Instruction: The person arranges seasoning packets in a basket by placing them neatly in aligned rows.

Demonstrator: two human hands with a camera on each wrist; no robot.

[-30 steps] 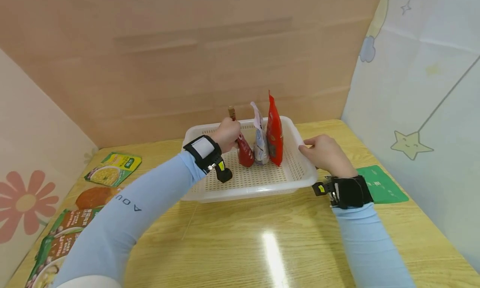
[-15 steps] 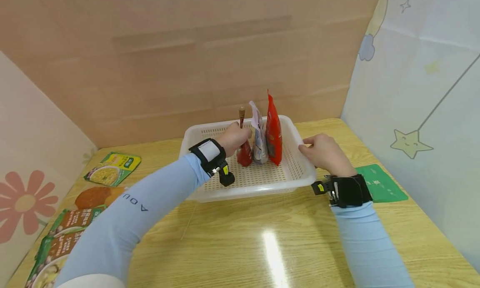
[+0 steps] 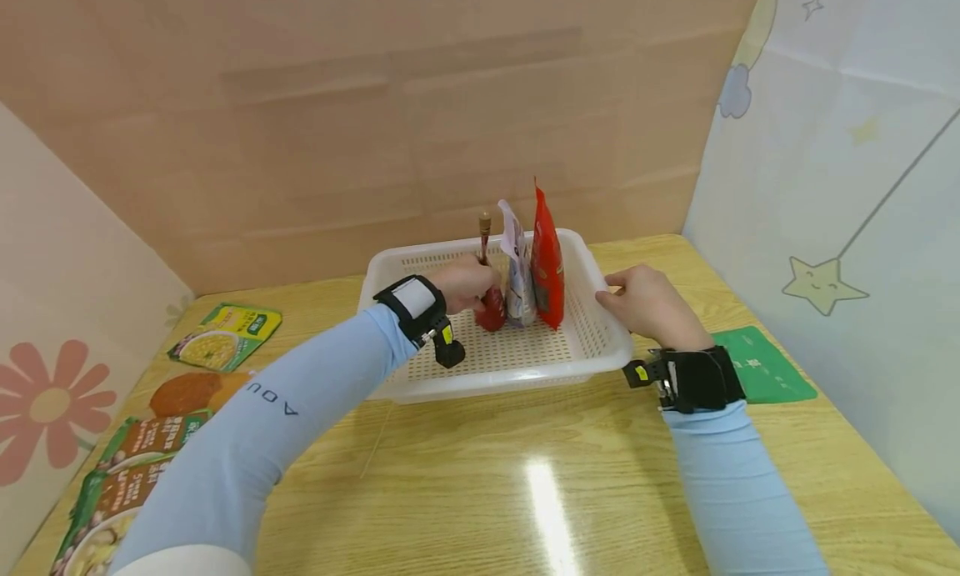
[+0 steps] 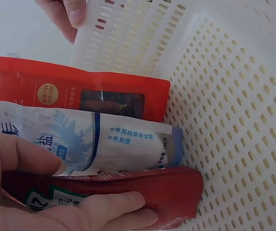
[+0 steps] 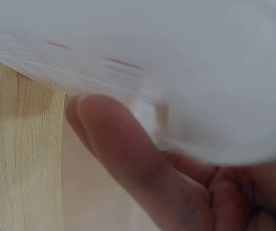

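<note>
Dark-red pouch (image 3: pixel 492 311) stands on end, brown tip (image 3: pixel 485 221) up.

Back wall: creased, matte tan-brown sheet (image 3: pixel 337 159), faint horizontal fold lines across it. Left wall: pale off-white panel (image 3: pixel 45 242), printed with pink-petalled flower (image 3: pixel 51 405). Right wall: white, lightly wrinkled covering (image 3: pixel 847 176), printed with smiling pale-yellow star (image 3: pixel 823 286) on grey line, small blue-grey cloud (image 3: pixel 735 91). Furniture: yellowish wood-grain table (image 3: pixel 450 484), walls on three sides. Light: bright white streak (image 3: pixel 551 518) reflected on near tabletop.
</note>
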